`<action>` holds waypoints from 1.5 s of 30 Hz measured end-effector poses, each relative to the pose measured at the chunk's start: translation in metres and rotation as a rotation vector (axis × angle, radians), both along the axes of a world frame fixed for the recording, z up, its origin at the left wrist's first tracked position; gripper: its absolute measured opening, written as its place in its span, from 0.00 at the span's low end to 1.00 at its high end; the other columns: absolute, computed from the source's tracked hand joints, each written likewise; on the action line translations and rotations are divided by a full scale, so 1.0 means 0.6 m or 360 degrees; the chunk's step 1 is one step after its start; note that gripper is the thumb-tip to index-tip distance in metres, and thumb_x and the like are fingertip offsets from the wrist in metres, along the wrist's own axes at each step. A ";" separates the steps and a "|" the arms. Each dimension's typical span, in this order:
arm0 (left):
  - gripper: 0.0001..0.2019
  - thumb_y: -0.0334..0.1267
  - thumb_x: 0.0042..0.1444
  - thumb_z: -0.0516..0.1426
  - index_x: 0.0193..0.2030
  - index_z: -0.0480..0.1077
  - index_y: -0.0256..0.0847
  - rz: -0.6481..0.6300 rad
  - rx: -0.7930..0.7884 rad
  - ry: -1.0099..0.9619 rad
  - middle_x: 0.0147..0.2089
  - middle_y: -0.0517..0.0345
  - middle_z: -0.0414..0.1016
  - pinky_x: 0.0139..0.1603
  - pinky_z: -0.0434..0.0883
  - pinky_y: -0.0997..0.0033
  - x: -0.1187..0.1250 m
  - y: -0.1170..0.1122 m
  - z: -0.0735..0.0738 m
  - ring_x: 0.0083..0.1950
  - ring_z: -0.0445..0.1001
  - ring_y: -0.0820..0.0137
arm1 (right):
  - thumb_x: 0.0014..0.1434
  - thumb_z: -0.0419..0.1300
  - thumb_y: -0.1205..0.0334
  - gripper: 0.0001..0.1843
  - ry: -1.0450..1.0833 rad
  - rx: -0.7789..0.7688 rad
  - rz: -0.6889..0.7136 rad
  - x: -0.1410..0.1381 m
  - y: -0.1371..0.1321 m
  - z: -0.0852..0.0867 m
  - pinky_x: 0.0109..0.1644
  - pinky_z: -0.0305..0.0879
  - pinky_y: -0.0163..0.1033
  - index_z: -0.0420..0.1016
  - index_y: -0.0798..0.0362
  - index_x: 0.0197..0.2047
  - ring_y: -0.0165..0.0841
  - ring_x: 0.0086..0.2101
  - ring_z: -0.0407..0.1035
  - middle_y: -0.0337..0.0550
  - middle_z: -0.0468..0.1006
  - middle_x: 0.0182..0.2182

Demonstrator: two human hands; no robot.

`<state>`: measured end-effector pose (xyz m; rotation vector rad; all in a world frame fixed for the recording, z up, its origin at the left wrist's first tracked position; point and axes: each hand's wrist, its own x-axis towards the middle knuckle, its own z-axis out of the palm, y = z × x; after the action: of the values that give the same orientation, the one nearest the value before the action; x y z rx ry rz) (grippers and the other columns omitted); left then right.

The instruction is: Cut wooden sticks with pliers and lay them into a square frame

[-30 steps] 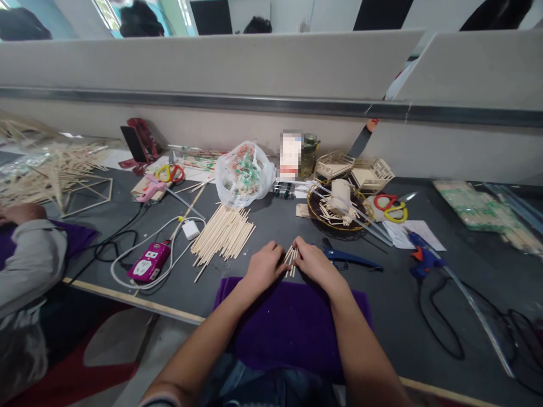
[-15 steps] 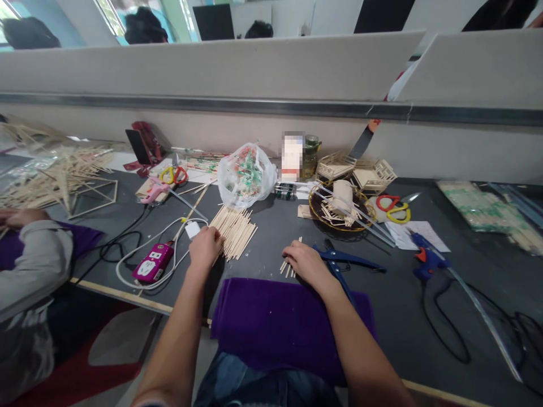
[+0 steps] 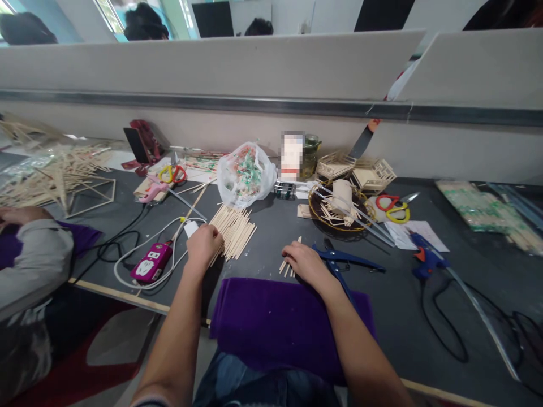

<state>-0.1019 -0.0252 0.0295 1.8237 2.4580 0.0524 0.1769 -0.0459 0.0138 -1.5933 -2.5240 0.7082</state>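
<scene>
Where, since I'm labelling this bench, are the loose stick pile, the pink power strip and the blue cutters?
loose stick pile (image 3: 237, 229), head view, middle of the fanned sticks.
pink power strip (image 3: 151, 263), head view, its top face.
blue cutters (image 3: 348, 258), head view, upper handle.

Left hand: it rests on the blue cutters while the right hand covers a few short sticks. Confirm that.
Not quite. The head view shows the left hand on the pile of long sticks, not the blue cutters, which lie by the right hand. The right hand does cover a few short sticks.
</scene>
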 end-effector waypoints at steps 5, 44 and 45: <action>0.14 0.41 0.57 0.49 0.40 0.75 0.40 -0.0171 0.0082 -0.0040 0.43 0.49 0.76 0.37 0.66 0.69 0.020 0.030 0.001 0.44 0.74 0.62 | 0.63 0.55 0.66 0.09 -0.0016 -0.0002 0.0008 -0.001 0.000 0.001 0.42 0.57 0.34 0.75 0.50 0.44 0.33 0.41 0.69 0.44 0.74 0.40; 0.20 0.29 0.52 0.50 0.48 0.76 0.43 -0.0745 0.0033 0.0002 0.54 0.50 0.72 0.50 0.67 0.68 0.052 0.155 -0.011 0.53 0.71 0.61 | 0.64 0.54 0.64 0.08 -0.0065 0.0072 0.0010 -0.004 0.001 -0.004 0.41 0.58 0.34 0.72 0.51 0.45 0.34 0.41 0.71 0.45 0.75 0.40; 0.20 0.28 0.52 0.50 0.49 0.76 0.41 -0.0748 0.0070 0.0000 0.54 0.48 0.70 0.52 0.66 0.68 0.053 0.157 -0.013 0.53 0.70 0.61 | 0.64 0.54 0.64 0.08 -0.0070 0.0072 0.0011 -0.004 0.001 -0.004 0.41 0.58 0.34 0.72 0.51 0.45 0.34 0.41 0.71 0.44 0.75 0.40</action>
<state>-0.0699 0.0691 0.0215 2.3623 1.9766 0.0765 0.1745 -0.0452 0.0114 -1.6041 -2.5581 0.6188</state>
